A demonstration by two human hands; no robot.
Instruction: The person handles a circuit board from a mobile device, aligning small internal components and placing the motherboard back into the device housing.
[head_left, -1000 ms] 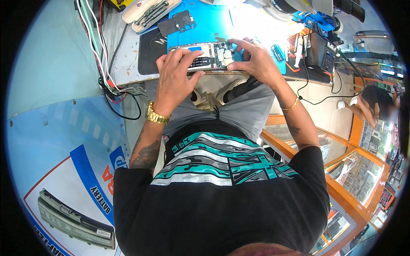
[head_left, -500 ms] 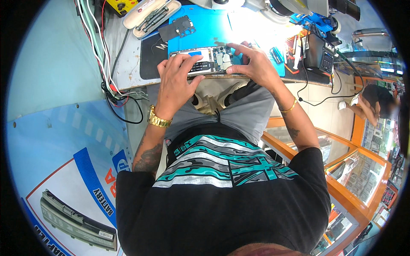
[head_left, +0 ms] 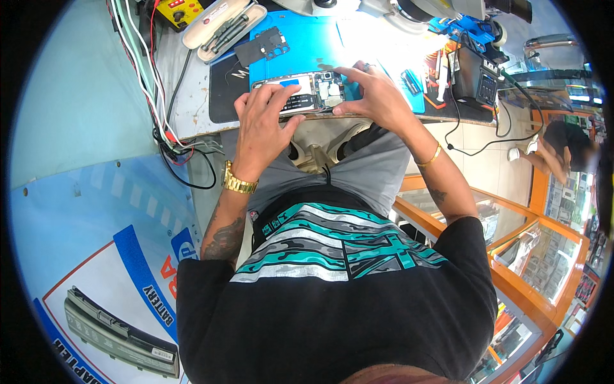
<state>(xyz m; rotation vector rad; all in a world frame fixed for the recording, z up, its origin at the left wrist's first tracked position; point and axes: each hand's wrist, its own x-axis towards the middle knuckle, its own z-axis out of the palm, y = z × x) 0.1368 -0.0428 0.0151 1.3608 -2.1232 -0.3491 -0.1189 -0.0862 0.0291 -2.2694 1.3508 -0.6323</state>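
Note:
An opened smartphone [head_left: 308, 101] lies at the near edge of the workbench, its dark battery and circuit board exposed. My left hand [head_left: 263, 125] holds its left part, fingertips over the battery area and thumb by the near edge. At the other end, my right hand [head_left: 384, 99] spans the phone's width between index finger and thumb, beside the circuit board. Beneath and beyond the phone is a blue work mat [head_left: 297, 54]. A dark phone cover plate with cutouts [head_left: 272, 46] rests on that mat, up and left of the phone.
An open case [head_left: 208, 25] with screwdrivers stands at the far left, near a yellow device [head_left: 180, 11]. Microscope parts [head_left: 409, 9] overhang the back. A black box-shaped device [head_left: 473, 75] sits at right with cables. Loose wires [head_left: 166, 137] hang at the left edge. Another person [head_left: 566, 144] is far right.
Both hands keep their hold on the phone. My right thumb and index finger have shifted slightly left along its end. The view has moved a little.

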